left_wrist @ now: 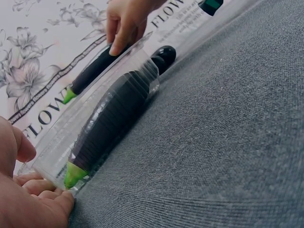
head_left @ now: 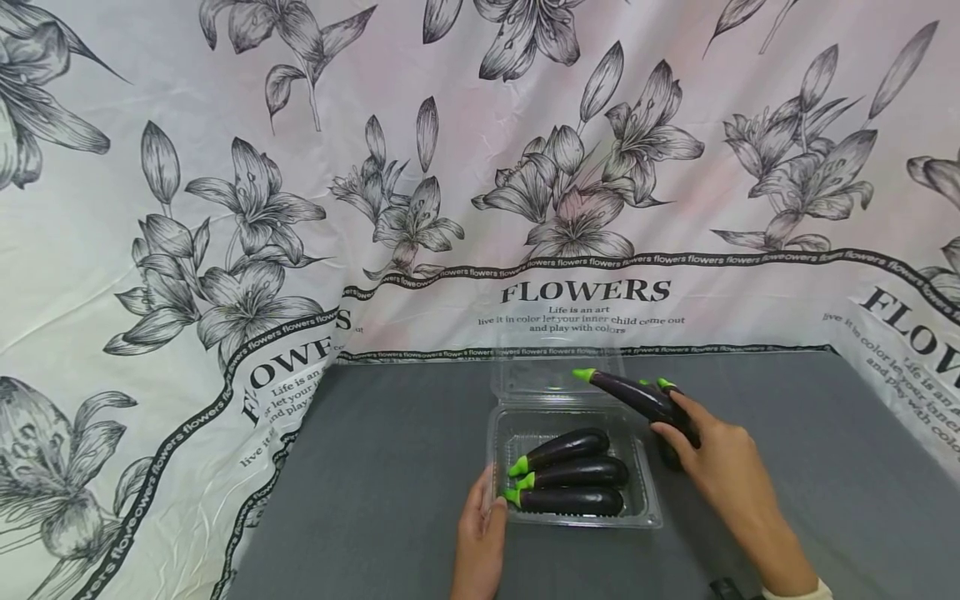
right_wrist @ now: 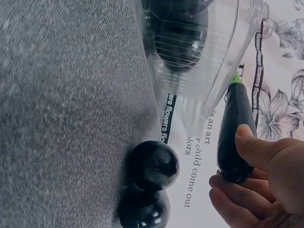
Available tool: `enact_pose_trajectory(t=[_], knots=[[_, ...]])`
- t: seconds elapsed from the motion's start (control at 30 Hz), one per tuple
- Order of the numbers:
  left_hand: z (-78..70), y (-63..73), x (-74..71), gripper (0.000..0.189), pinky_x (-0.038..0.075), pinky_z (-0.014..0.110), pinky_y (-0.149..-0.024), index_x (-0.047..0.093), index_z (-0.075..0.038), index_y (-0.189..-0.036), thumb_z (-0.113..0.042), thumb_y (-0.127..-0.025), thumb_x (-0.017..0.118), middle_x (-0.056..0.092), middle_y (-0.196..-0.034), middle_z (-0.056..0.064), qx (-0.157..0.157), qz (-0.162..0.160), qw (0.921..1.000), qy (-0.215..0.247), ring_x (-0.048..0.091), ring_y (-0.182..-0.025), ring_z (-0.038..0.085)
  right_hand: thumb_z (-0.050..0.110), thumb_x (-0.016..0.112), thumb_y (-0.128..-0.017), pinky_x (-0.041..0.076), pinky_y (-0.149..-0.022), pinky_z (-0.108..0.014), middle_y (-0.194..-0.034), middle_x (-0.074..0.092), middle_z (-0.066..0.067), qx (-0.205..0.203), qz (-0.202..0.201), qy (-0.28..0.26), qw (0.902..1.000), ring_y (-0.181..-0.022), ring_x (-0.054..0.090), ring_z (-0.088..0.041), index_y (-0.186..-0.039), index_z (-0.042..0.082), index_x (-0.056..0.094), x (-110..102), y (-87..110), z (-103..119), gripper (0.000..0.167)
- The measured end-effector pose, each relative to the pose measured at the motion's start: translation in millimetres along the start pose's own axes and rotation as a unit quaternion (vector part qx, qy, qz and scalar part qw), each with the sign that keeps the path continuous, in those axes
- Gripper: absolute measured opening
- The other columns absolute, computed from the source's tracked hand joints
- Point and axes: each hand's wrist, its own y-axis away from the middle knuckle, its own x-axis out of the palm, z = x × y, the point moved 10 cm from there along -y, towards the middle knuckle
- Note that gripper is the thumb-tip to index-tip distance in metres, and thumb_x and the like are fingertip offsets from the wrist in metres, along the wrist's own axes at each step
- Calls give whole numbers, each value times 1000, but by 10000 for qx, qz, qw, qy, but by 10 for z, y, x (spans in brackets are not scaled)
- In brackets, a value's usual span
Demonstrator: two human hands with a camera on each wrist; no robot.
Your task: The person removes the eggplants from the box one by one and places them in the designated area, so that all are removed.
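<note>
My right hand (head_left: 723, 458) grips an eggplant (head_left: 630, 396) by its thick end, above the back right of a clear plastic clamshell box (head_left: 651, 500). Its green stem end points left, over the box's hinge side. Inside the box, three dark eggplants (head_left: 573, 473) lie side by side, stems to the left. My left hand (head_left: 480, 533) holds the box's left wall, thumb near the front corner. In the left wrist view its curled fingers (left_wrist: 59, 202) reach the box's lower edge, close to one eggplant's green stem (left_wrist: 75, 175). The raised lid (head_left: 551, 371) stands open behind.
Two more eggplants lie on the grey cloth right of the box, partly hidden by my right hand; their rounded ends (right_wrist: 154, 166) show in the right wrist view. A flower-printed curtain (head_left: 420, 308) borders the grey table (head_left: 360, 483) at the back and sides. A small dark object (head_left: 723, 588) sits near my right wrist.
</note>
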Motion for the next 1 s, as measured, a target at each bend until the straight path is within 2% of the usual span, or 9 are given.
enact_pose_trajectory(t=[0.07,0.17,0.47,0.57,0.63,0.7,0.73,0.83,1.0], knots=[[1,1,2,52,43,19,-71,44,3,-157,-5,-107,54,37,-164,27,21,15,10000,7,49,-128,30,33,83,-93,48,-61,-66,-113,69,-38,50,-12,11,10000,-80,69,-57,-142,5,65,-8,6,-23,59],[-3,4,-4,52,39,24,-62,44,3,-157,-4,-107,55,37,-164,28,14,-1,10000,40,50,-125,32,33,82,-94,49,-61,-65,-112,69,-39,115,22,53,9999,-78,69,-55,-142,4,64,-8,9,-40,59],[-33,30,1,53,40,25,-64,44,4,-157,-3,-106,54,37,-164,29,48,2,9999,105,51,-120,29,28,84,-93,47,-57,-62,-96,74,-33,143,-181,9,9997,-70,68,-49,-137,-1,65,-93,3,-71,56],[-22,28,6,53,44,15,-78,43,3,-158,-5,-107,54,37,-165,26,-29,5,10000,35,51,-134,30,27,84,-93,48,-57,-60,-93,75,-30,166,-204,-7,9997,-68,67,-45,-137,-2,66,-114,0,-93,55],[-15,24,11,53,44,16,-95,43,2,-158,-7,-107,54,36,-166,26,-56,26,10000,6,41,-147,32,27,84,-93,48,-56,-58,-93,75,-30,191,-185,12,9996,-65,66,-41,-136,-3,65,-117,-3,-113,56],[-16,20,15,53,37,24,-112,42,2,-158,-9,-108,53,35,-166,25,-57,52,10000,-28,32,-152,34,28,83,-94,47,-54,-53,-91,75,-28,237,-153,31,9996,-62,62,-36,-137,-4,65,-115,-6,-139,56],[-16,19,15,53,35,28,-116,42,2,-159,-9,-108,53,35,-166,25,-61,57,10000,-37,31,-153,35,28,83,-94,46,-53,-51,-91,75,-28,262,-136,36,9996,-61,60,-34,-137,-4,65,-114,-6,-152,56],[-23,16,19,53,32,35,-118,41,2,-159,-9,-108,53,34,-167,26,-52,85,9999,-43,29,-154,37,30,82,-94,46,-53,-51,-92,75,-28,293,-140,64,9995,-62,62,-35,-137,-4,65,-119,-10,-186,57],[-11,17,19,53,39,30,-110,42,0,-159,-9,-108,54,34,-167,25,-135,78,9998,-80,33,-152,34,31,82,-95,49,-57,-56,-98,76,-29,349,-193,107,9991,-72,69,-44,-136,-5,65,-147,-5,-225,57]])
